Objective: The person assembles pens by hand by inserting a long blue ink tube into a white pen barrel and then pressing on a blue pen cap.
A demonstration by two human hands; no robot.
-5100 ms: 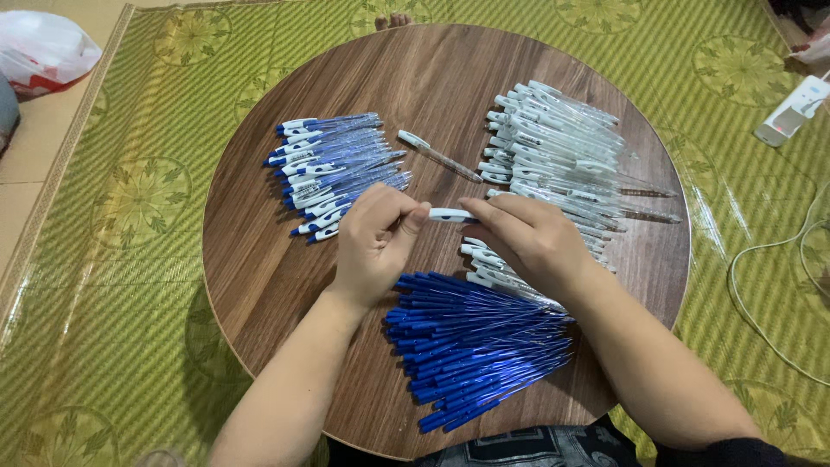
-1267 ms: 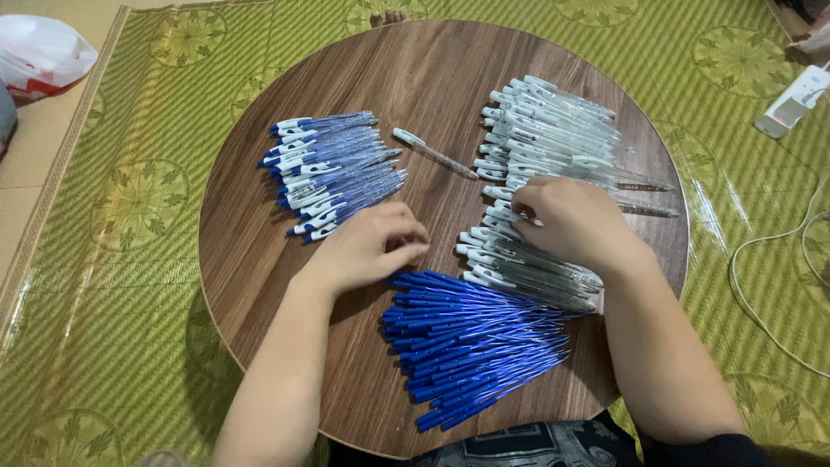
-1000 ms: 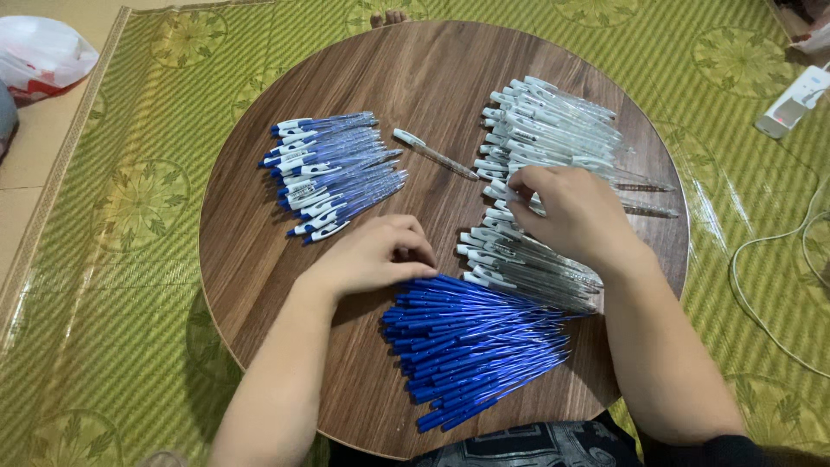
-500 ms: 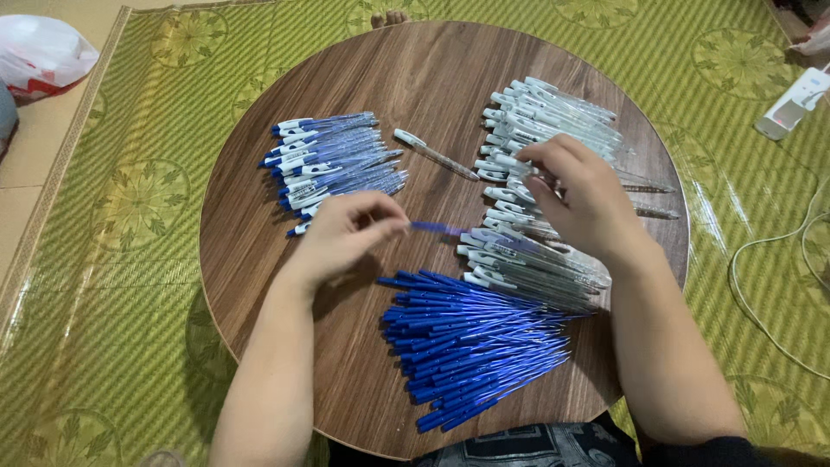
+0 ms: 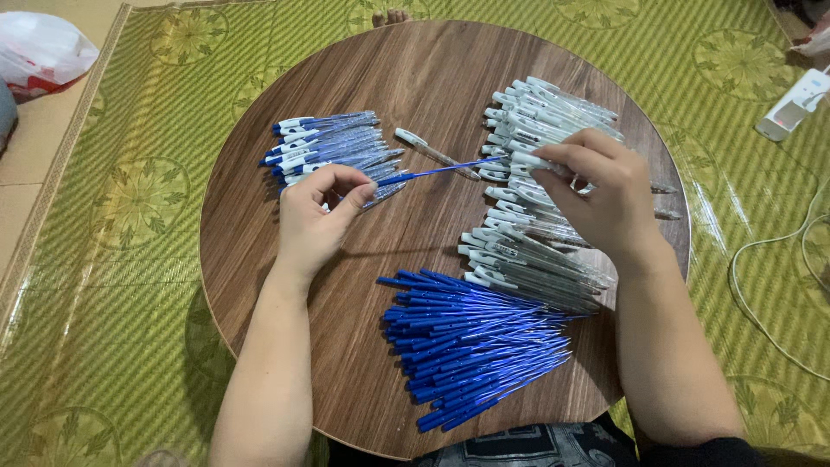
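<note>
We hold 1 blue ink refill (image 5: 437, 173) in our left hand (image 5: 318, 216), pinched at its thick end between thumb and forefinger, the thin tip aimed right across the round wooden table (image 5: 432, 78). Our right hand (image 5: 605, 195) is closed around 1 clear pen barrel (image 5: 540, 163), lifted just above the heap of empty barrels (image 5: 536, 207) on the right half of the table. The refill's tip sits close to the barrel's open end, but we cannot tell whether it has entered.

To seat it well, we judge that the 2 pieces should line up on 1 axis, the barrel held level and steady while the left hand slides the refill straight in, with no bending of the thin tube. A light grip near the thick end gives better aim.

The pile of blue refills (image 5: 471, 346) lies near the table's front edge, and the stack of finished pens (image 5: 333, 151) rests just beyond our left hand. 1 lone pen (image 5: 432, 154) lies between the stacks. A green woven mat (image 5: 130, 216) covers the floor.
</note>
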